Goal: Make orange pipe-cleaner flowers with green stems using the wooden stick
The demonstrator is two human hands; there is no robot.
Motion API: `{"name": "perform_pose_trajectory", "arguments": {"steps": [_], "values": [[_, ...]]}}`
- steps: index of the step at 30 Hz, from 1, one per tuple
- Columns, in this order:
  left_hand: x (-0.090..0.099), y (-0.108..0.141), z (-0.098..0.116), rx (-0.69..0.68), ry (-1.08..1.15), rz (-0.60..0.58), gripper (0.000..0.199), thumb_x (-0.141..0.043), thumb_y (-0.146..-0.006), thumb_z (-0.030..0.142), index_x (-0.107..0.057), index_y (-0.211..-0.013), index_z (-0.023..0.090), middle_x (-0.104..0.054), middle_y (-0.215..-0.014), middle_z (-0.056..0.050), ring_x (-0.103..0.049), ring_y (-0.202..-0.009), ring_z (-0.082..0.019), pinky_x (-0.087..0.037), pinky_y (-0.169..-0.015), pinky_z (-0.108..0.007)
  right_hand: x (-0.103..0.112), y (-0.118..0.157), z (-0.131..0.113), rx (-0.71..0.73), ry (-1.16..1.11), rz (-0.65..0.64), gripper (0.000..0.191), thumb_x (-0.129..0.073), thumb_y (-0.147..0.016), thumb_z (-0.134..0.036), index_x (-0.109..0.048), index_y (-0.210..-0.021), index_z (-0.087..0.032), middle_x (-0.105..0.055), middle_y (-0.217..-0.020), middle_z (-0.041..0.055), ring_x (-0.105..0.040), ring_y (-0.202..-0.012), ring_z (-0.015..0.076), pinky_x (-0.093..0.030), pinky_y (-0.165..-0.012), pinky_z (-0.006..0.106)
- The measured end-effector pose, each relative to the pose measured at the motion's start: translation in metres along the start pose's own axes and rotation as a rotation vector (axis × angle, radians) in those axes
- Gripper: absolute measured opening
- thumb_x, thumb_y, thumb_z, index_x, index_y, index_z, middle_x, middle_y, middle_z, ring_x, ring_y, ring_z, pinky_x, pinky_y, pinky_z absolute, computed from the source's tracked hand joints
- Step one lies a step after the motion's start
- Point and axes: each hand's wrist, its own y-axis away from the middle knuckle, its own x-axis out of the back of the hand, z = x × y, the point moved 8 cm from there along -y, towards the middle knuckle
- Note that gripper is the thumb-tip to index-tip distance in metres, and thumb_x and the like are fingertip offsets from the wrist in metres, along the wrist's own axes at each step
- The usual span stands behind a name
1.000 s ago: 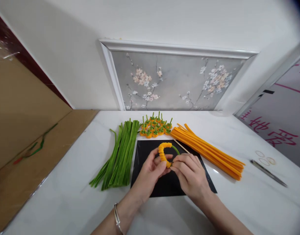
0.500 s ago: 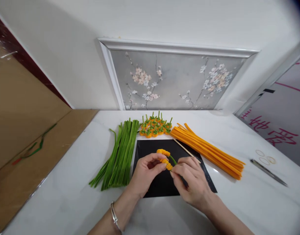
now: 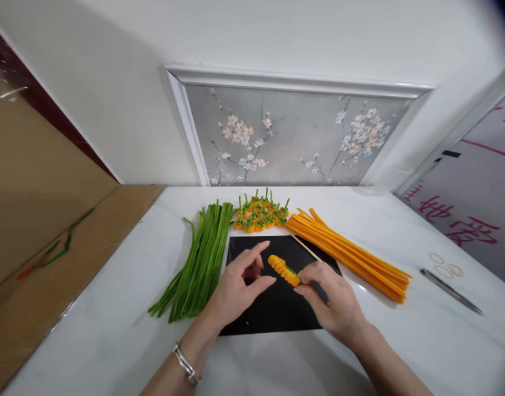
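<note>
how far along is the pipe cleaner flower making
Done: a cluster of finished orange-and-green pieces sits behind the black mat. In hand: the right hand pinches an orange coil; the left hand is open beside it. Left: big piles of green stems and orange stems unused.

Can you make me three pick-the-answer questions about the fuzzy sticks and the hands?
1. Where does the green bundle lie? A) left of the black mat B) on the mat C) by the scissors
2. What colour is the coil? A) blue B) orange C) pink
3. Which hand holds the coil? A) left hand B) both C) right hand

Answers: 1 A, the green sticks rest on the white table beside the mat's left edge. 2 B, it matches the orange bundle. 3 C, the right fingers pinch its end; the left is open nearby.
</note>
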Motion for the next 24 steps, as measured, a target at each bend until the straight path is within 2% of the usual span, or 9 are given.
{"name": "perform_pose_trajectory", "arguments": {"steps": [3,5,6,7,10,13,17,21,24], "values": [[-0.001,-0.001,0.009,-0.09,0.063,-0.118,0.047,-0.072,-0.077,0.024,-0.061,-0.122,0.028,-0.048,-0.138,-0.006,-0.048,-0.123,-0.023,-0.042,-0.101,-0.033,0.003,0.002,0.005,-0.068,-0.086,-0.027,0.013,-0.055,-0.088,-0.01,-0.05,-0.088,-0.022,-0.06,-0.078,-0.0009,-0.057,-0.069,0.0123,-0.045,-0.064,0.023],[-0.012,0.001,0.013,-0.073,0.176,-0.214,0.041,-0.067,-0.081,0.026,-0.06,-0.122,0.024,-0.06,-0.121,-0.008,-0.056,-0.113,-0.021,-0.045,-0.096,-0.032,0.003,0.004,0.006,-0.088,-0.119,-0.05,0.012,-0.056,-0.088,-0.011,-0.05,-0.089,-0.022,-0.06,-0.079,-0.0011,-0.058,-0.069,0.0118,-0.046,-0.064,0.022],[-0.019,0.003,0.011,-0.021,0.188,-0.257,0.031,-0.064,-0.084,0.025,-0.064,-0.114,0.021,-0.066,-0.105,-0.007,-0.062,-0.098,-0.018,-0.049,-0.088,-0.03,0.002,0.004,0.006,-0.092,-0.131,-0.059,0.012,-0.056,-0.088,-0.012,-0.05,-0.089,-0.022,-0.06,-0.079,-0.0012,-0.058,-0.069,0.0117,-0.046,-0.064,0.021],[-0.021,0.004,0.009,0.028,0.184,-0.241,0.021,-0.062,-0.086,0.025,-0.067,-0.105,0.018,-0.067,-0.094,-0.006,-0.063,-0.084,-0.016,-0.051,-0.079,-0.027,0.001,0.005,0.006,-0.092,-0.142,-0.067,0.011,-0.056,-0.088,-0.012,-0.051,-0.09,-0.022,-0.06,-0.078,-0.0011,-0.058,-0.069,0.0118,-0.046,-0.064,0.021],[-0.024,0.006,0.012,0.039,0.133,-0.181,0.014,-0.06,-0.086,0.022,-0.069,-0.093,0.016,-0.065,-0.079,-0.002,-0.06,-0.068,-0.012,-0.048,-0.065,-0.022,-0.001,0.005,0.006,-0.074,-0.173,-0.077,0.011,-0.053,-0.091,-0.011,-0.054,-0.092,-0.022,-0.06,-0.079,0.0,-0.058,-0.071,0.0126,-0.047,-0.065,0.022],[-0.021,0.007,0.021,-0.048,-0.003,-0.145,0.013,-0.061,-0.085,0.019,-0.072,-0.092,0.016,-0.066,-0.077,-0.002,-0.059,-0.067,-0.011,-0.045,-0.063,-0.021,-0.001,0.005,0.006,-0.055,-0.183,-0.077,0.013,-0.051,-0.091,-0.01,-0.054,-0.093,-0.022,-0.06,-0.081,0.0006,-0.059,-0.072,0.0132,-0.047,-0.066,0.023],[-0.022,0.008,0.029,-0.118,-0.117,-0.171,0.014,-0.061,-0.085,0.017,-0.074,-0.091,0.018,-0.07,-0.082,-0.003,-0.062,-0.075,-0.013,-0.045,-0.07,-0.022,-0.006,0.007,0.007,-0.074,-0.115,-0.12,0.01,-0.055,-0.09,-0.013,-0.052,-0.091,-0.022,-0.06,-0.077,-0.0003,-0.057,-0.068,0.0131,-0.045,-0.063,0.023],[-0.027,0.008,0.024,-0.061,-0.088,-0.209,0.014,-0.062,-0.084,0.018,-0.074,-0.089,0.018,-0.071,-0.082,-0.003,-0.062,-0.072,-0.013,-0.045,-0.067,-0.022,-0.013,0.01,0.01,-0.119,-0.135,-0.157,0.007,-0.058,-0.089,-0.018,-0.053,-0.088,-0.023,-0.061,-0.077,-0.0007,-0.057,-0.068,0.0136,-0.045,-0.063,0.024],[-0.028,0.008,0.013,0.049,0.046,-0.198,0.014,-0.062,-0.084,0.022,-0.073,-0.09,0.017,-0.068,-0.075,-0.002,-0.058,-0.064,-0.012,-0.044,-0.061,-0.022,-0.014,0.012,0.024,-0.288,-0.287,-0.155,0.001,-0.056,-0.09,-0.023,-0.056,-0.091,-0.023,-0.063,-0.081,0.0006,-0.059,-0.071,0.0136,-0.047,-0.065,0.023]]}}
